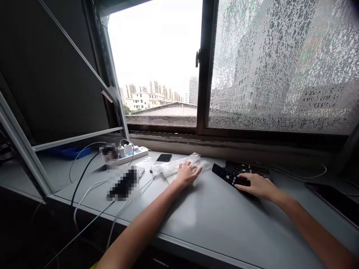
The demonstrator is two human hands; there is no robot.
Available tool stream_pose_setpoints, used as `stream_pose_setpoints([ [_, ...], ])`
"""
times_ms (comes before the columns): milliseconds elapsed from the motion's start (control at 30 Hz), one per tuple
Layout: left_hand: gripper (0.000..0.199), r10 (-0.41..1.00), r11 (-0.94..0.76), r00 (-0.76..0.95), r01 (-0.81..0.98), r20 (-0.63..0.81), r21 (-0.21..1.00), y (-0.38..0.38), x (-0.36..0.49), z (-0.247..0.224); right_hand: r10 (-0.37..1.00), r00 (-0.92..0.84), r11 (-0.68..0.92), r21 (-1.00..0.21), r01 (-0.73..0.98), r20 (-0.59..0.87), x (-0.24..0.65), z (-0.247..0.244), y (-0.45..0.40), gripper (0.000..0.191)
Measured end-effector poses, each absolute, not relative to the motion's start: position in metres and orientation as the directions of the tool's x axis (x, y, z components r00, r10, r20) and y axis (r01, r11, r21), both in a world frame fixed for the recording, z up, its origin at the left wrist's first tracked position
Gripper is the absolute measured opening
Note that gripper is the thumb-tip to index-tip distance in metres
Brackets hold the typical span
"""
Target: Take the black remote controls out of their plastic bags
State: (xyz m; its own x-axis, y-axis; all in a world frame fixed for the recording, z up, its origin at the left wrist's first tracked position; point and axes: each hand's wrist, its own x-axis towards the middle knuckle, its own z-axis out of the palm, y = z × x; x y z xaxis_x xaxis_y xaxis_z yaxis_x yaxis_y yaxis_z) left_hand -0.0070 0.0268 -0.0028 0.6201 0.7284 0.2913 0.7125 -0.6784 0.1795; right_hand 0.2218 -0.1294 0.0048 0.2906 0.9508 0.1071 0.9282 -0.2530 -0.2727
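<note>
My right hand (pixel 259 185) grips the near end of a black remote control (pixel 223 174), thumb on one side and fingers on the other, just above or on the grey table. More black remotes (pixel 249 169) lie behind it by the wall, partly covered by the hand. My left hand (pixel 188 173) rests on crumpled clear plastic bags (pixel 169 169), its fingers spread over them. What lies under that palm is hidden.
A phone (pixel 164 157) lies behind the bags. At left are a white power strip (pixel 131 154), several cables and a blurred-out dark item (pixel 123 185). A large dark tablet-like device (pixel 333 200) lies at right. Metal shelf bars (pixel 78 137) stand at left; a window is behind.
</note>
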Motion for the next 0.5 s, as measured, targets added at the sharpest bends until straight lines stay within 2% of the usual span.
stream_pose_setpoints([
  [100, 0.046, 0.768, -0.614, 0.540, 0.774, 0.344, 0.156, 0.029, -0.007, -0.002, 0.950, 0.301, -0.268, -0.266, 0.926, 0.088, 0.224, 0.002, -0.128, 0.056],
  [233, 0.047, 0.857, -0.476, 0.431, 0.872, 0.282, 0.113, 0.035, -0.011, -0.002, 0.949, 0.307, -0.279, -0.258, 0.925, 0.072, 0.226, -0.001, -0.127, 0.062],
  [367, 0.034, 0.855, -0.487, 0.449, 0.867, 0.260, 0.105, 0.039, -0.018, -0.001, 0.951, 0.301, -0.275, -0.256, 0.927, 0.068, 0.227, -0.003, -0.126, 0.065],
  [500, 0.029, 0.823, -0.526, 0.470, 0.843, 0.318, 0.116, 0.039, -0.021, 0.003, 0.953, 0.288, -0.253, -0.270, 0.929, 0.098, 0.229, -0.006, -0.126, 0.061],
])
